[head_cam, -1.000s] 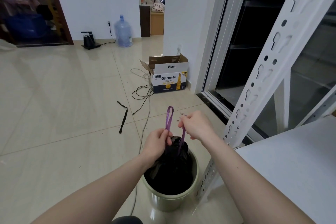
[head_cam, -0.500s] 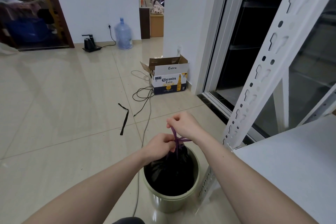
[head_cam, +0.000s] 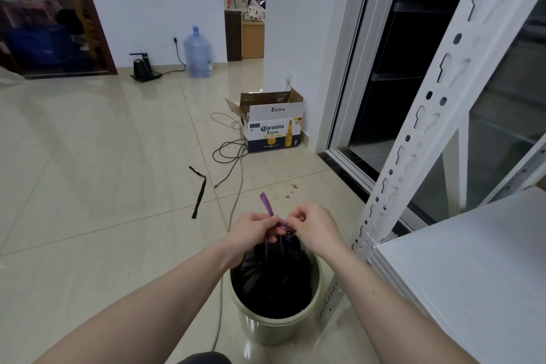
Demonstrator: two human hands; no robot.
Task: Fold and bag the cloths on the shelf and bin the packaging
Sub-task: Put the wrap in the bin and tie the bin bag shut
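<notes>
A black rubbish bag sits gathered inside a pale green bin on the floor beside the shelf. Its purple drawstring sticks up from the bag's neck. My left hand pinches the drawstring at the neck. My right hand pinches the other strand just to the right, fingers curled, the two hands almost touching. No cloths show on the white shelf board.
The white slotted shelf upright rises right of the bin. A Coronita cardboard box stands by the wall, with cables and a black strap on the tiles. A glass sliding door is behind the shelf.
My hands have dropped and come together at the bag's neck. The purple loop that was held high is now pulled short and crossed between the hands.
</notes>
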